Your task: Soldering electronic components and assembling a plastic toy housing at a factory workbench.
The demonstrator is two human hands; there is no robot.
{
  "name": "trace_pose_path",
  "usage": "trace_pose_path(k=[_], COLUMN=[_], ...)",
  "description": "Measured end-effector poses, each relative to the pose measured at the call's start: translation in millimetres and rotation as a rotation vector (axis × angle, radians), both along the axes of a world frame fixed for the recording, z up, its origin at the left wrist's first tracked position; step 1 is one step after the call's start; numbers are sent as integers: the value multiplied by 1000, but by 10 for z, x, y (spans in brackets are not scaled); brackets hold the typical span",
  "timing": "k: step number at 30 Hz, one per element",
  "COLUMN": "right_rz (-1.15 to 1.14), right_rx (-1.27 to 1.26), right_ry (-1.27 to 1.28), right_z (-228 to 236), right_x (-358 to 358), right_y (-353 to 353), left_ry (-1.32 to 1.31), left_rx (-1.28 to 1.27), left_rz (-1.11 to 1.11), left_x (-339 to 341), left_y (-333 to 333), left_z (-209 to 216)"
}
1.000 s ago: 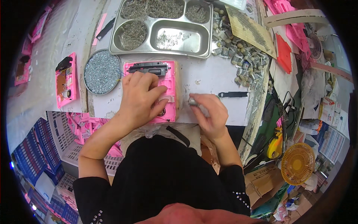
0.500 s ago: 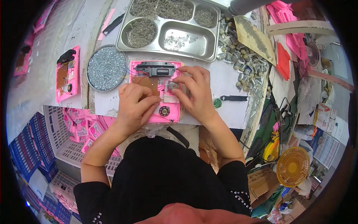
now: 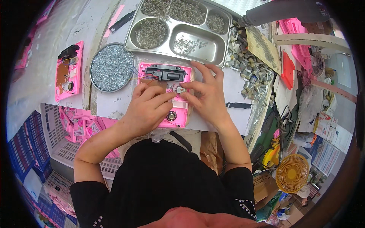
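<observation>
A pink plastic housing (image 3: 181, 121) lies on the table in front of me. Across its far end sits a black mechanism (image 3: 167, 72) with thin coloured wires, and near its close end a small round speaker (image 3: 171, 116). My right hand (image 3: 208, 93) has thumb and index finger closed around a small silver motor (image 3: 180, 89) inside the housing. My left hand (image 3: 151, 110) is curled over the housing's left side, its index fingertip reaching the motor's left side. Whatever is between its fingertips is too small to make out.
Left of the housing stands a round dish of small screws (image 3: 112, 67). Beyond it is a steel compartment tray (image 3: 133, 46) with small metal parts. Silver motors (image 3: 254, 78) are heaped at right. Another pink housing (image 3: 79, 76) lies far left, above a crate (image 3: 57, 142) of pink parts.
My left hand has moved from the housing's lower middle toward the motor. The right hand stays at the motor, its fingers slightly more spread. The whole view has shifted a little.
</observation>
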State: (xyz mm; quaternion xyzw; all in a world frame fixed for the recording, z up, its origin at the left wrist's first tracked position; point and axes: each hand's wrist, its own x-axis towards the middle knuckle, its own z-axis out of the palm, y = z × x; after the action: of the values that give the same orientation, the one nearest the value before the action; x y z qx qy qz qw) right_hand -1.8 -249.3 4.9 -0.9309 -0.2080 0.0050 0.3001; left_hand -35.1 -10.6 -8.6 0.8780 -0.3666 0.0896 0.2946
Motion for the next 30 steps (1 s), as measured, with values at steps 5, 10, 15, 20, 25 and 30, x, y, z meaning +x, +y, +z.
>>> trace_pose_path(k=[5, 10, 15, 20, 25, 30], right_rz=[9, -26, -56, 107, 254, 350], right_rx=[-68, 61, 140, 106, 17, -34], right_ry=[43, -67, -178, -349, -405, -432], right_z=[38, -4, 136, 134, 27, 32], right_x=[30, 22, -1, 114, 229, 228], right_y=[-8, -69, 24, 300, 788, 720], left_ry=[46, 17, 5, -50, 5, 304], left_rx=[26, -27, 241, 130, -7, -390], left_rz=[-16, 255, 289, 233, 141, 293], left_x=[-29, 240, 304, 235, 95, 1], left_y=[36, 354, 625, 590, 500, 520], left_z=[71, 158, 133, 176, 171, 128])
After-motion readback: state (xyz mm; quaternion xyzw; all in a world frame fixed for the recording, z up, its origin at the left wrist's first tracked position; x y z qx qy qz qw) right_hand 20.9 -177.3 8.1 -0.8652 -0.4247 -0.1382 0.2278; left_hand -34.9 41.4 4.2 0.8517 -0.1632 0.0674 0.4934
